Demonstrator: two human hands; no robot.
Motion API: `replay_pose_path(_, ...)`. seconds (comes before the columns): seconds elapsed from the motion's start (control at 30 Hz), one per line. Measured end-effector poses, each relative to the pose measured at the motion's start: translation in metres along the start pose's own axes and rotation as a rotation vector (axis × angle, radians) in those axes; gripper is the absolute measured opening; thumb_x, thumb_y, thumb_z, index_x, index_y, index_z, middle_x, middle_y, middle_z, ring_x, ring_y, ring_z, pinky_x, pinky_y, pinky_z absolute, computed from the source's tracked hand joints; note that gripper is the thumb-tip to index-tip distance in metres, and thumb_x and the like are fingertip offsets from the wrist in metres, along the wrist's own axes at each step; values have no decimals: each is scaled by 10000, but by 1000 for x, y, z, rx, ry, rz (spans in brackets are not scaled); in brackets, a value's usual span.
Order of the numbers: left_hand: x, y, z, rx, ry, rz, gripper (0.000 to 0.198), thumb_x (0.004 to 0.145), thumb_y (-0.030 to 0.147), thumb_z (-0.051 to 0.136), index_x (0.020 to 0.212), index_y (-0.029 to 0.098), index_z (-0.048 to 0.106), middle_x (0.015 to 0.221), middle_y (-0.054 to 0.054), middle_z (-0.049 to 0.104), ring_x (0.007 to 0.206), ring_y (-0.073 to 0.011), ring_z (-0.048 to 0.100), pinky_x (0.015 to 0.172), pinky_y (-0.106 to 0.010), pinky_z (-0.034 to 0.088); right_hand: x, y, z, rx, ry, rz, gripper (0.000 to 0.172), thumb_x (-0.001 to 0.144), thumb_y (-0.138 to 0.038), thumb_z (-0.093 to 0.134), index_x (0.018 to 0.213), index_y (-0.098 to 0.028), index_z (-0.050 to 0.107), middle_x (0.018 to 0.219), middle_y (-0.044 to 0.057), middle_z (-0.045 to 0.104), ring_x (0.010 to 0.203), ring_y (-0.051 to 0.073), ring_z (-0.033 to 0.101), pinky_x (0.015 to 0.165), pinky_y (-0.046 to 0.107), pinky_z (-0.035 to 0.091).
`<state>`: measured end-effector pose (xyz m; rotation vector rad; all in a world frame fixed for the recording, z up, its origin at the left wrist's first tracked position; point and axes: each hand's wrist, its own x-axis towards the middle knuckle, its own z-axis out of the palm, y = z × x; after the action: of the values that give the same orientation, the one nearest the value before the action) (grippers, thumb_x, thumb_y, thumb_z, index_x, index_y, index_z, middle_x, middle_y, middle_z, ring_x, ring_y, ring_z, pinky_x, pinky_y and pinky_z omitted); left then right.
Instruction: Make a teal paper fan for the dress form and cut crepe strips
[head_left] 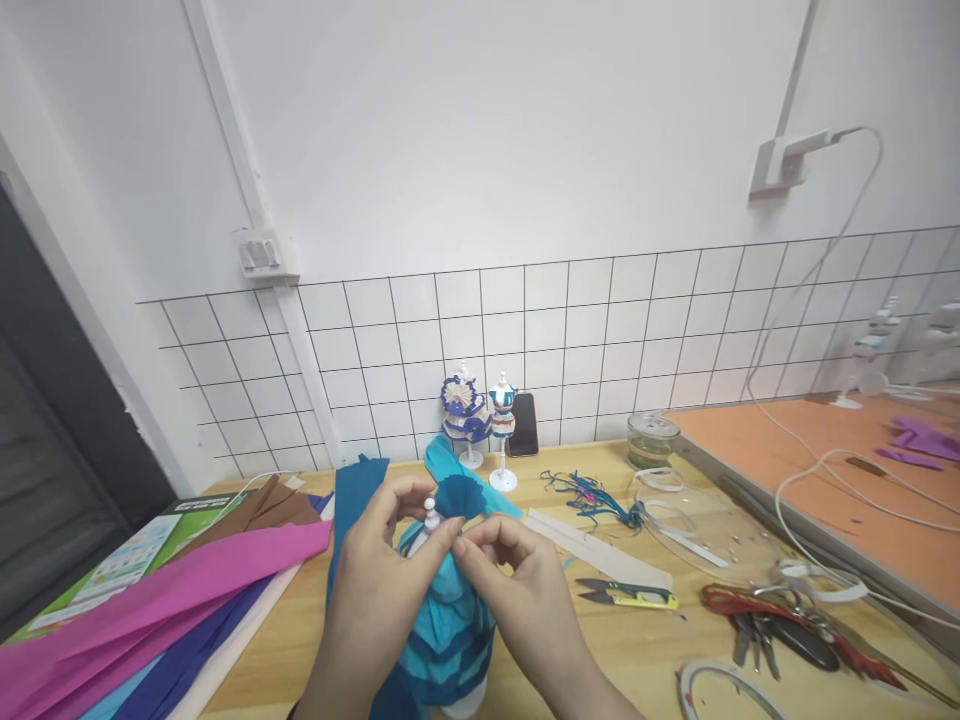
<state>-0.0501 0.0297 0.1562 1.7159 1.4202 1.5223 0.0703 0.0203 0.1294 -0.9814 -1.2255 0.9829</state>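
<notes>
A miniature dress form with a white knob (430, 508) at its neck stands upright between my hands, dressed in a layered skirt of blue crepe paper (448, 640). My left hand (371, 575) curls around its upper part, thumb and fingers on either side of the neck. On the other side my right hand (517, 570) pinches the paper edge at the upper bodice, thumb tip against my left thumb. A darker blue ruffle (459, 497) rises behind the fingertips. What lies exactly between the right fingertips is too small to make out.
Two small dressed forms, one purple (465, 410) and one blue-white (502, 425), stand by a phone (523, 425). Thread snips (628, 595), keys (765, 640) and a tape roll (724, 690) lie right. Pink crepe paper (165, 590) lies left. A glass jar (651, 440) stands behind.
</notes>
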Motion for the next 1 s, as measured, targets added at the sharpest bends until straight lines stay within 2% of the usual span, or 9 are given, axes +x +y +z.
replay_pose_path(0.1,2,2,-3,-53,-60,-29,281,665,287,664,909,214,544,848,-20,610,861,-196,597,752,-299,487,1,1,0,78,-6,48,237,688,-370,602,593,-163,539,531,-38,447,513,106,367,477,225,301)
replay_pose_path(0.27,4,0,-3,-113,-65,-32,293,653,290,676,902,206,546,821,-15,609,824,-185,604,743,-297,493,2,5,-1,-24,110,-98,208,707,-316,587,560,-179,533,532,-45,421,540,119,394,521,234,330)
replay_pose_path(0.37,4,-3,-2,-143,-68,-43,292,665,313,671,906,201,550,819,-19,610,839,-190,604,748,-302,494,3,5,-4,-14,168,-67,209,698,-334,587,568,-182,528,534,-44,426,539,122,401,520,237,338)
replay_pose_path(0.47,4,-4,-3,-151,-83,-47,279,680,327,661,902,198,551,816,-22,610,849,-192,599,746,-299,494,4,4,-4,19,154,-26,218,694,-355,585,577,-182,522,525,-49,413,525,119,388,507,236,335)
replay_pose_path(0.63,4,-1,-4,-125,-112,-16,171,714,331,630,804,202,561,787,-7,612,811,-167,593,736,-268,482,2,5,2,-4,112,-90,216,714,-322,580,562,-182,519,530,-55,391,531,115,385,513,228,338)
replay_pose_path(0.8,3,0,-4,-108,-110,1,174,718,352,619,769,202,549,788,-9,596,816,-172,584,726,-265,484,2,4,4,27,114,-76,228,687,-320,604,533,-180,513,507,-69,361,503,103,372,491,217,343)
replay_pose_path(1.0,2,-3,-4,-67,-112,24,182,734,372,604,803,212,553,851,-22,607,882,-185,579,760,-271,476,4,3,3,104,64,13,239,668,-344,608,538,-182,490,484,-81,341,465,86,316,444,208,287)
